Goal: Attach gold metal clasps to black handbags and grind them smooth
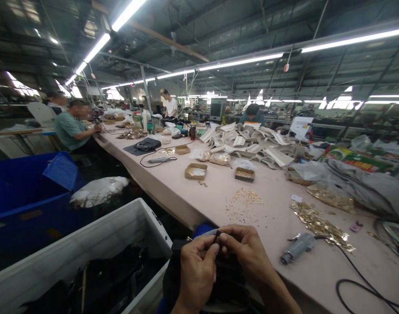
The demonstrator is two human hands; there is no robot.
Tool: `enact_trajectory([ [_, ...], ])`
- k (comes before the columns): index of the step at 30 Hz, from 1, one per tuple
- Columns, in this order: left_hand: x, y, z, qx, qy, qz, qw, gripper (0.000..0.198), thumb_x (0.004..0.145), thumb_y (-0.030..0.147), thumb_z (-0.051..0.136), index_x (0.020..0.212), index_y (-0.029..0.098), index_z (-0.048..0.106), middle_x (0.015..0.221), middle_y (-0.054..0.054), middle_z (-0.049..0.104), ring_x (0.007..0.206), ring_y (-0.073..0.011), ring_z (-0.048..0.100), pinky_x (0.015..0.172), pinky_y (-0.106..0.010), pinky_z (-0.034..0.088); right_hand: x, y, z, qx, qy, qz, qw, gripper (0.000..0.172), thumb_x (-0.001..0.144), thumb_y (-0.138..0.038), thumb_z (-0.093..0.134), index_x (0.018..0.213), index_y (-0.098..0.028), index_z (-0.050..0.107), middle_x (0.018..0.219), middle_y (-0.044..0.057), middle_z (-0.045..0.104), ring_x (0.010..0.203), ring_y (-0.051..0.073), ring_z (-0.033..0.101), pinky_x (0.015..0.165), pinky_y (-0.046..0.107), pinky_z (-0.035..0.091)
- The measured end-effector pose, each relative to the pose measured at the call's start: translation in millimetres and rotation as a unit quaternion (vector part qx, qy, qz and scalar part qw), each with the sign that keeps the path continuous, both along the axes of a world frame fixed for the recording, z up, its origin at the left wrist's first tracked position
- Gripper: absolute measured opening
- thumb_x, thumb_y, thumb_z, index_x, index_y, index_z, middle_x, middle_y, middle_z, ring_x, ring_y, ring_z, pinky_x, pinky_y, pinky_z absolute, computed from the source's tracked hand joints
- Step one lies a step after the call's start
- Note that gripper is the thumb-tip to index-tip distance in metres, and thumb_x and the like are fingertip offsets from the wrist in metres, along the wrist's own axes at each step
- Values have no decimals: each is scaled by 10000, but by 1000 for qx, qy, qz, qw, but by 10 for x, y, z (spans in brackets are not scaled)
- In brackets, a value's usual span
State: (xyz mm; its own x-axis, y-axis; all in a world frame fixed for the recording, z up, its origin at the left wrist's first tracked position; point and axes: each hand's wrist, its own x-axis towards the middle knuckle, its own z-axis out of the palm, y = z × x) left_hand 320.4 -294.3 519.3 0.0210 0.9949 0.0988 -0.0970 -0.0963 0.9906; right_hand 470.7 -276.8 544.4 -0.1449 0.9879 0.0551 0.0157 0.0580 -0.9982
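My left hand (pixel 197 270) and my right hand (pixel 248 250) meet at the bottom centre, just off the near edge of the long pale table (pixel 192 196). Both pinch a small dark piece (pixel 218 237) between thumb and fingertips, above a black item (pixel 225 283) lying under my hands. What the small piece is cannot be made out. A grey electric hand tool (pixel 297 247) with a black cord lies on the table right of my right hand. Small gold metal parts (pixel 247 198) are scattered on the table just beyond my hands.
A white bin (pixel 88 244) with dark items stands at my left, blue crates (pixel 22 192) behind it. Cardboard trays (pixel 196 171), heaps of gold fittings (pixel 320 222), pale folded pieces (pixel 251 144) and grey fabric (pixel 366 183) lie on the table. Other people work at the far left and far end.
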Motion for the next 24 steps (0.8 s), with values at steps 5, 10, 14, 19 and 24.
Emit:
enact_trajectory([
  [5, 34, 83, 41, 2, 6, -25, 1000, 291, 896, 327, 672, 1014, 101, 811, 546, -20, 646, 330, -78, 452, 342, -177, 299, 45, 74, -69, -4, 3, -37, 999, 359, 826, -445, 769, 957, -111, 791, 612, 36, 671, 531, 136, 569, 539, 250, 449],
  [10, 52, 138, 58, -8, 7, -43, 999, 285, 889, 290, 649, 997, 84, 813, 500, -12, 608, 316, -74, 429, 329, -171, 269, 38, 139, -149, -32, 15, -55, 998, 371, 777, -437, 789, 935, -102, 777, 547, 15, 637, 455, 117, 523, 468, 228, 400],
  [14, 76, 182, -24, -23, -14, -44, 999, 284, 871, 292, 661, 976, 80, 818, 537, -37, 644, 325, -76, 426, 328, -182, 284, 55, 178, -176, -32, 22, -54, 998, 312, 760, -397, 766, 875, -107, 783, 542, 22, 641, 453, 123, 530, 463, 233, 413],
  [19, 115, 239, -74, -2, -9, -48, 999, 229, 853, 216, 658, 939, 111, 842, 617, -63, 716, 445, -130, 562, 442, -220, 425, 64, 207, -177, -32, -18, -84, 996, 220, 736, -301, 684, 793, -115, 785, 507, 13, 623, 421, 106, 497, 428, 214, 359],
  [24, 151, 321, -112, 6, -12, -47, 999, 235, 827, 155, 637, 905, 121, 856, 795, -115, 805, 692, -239, 722, 677, -299, 551, 89, 266, -265, -39, -16, -83, 996, 225, 750, -313, 669, 772, -111, 766, 501, 16, 616, 421, 116, 512, 437, 222, 387],
])
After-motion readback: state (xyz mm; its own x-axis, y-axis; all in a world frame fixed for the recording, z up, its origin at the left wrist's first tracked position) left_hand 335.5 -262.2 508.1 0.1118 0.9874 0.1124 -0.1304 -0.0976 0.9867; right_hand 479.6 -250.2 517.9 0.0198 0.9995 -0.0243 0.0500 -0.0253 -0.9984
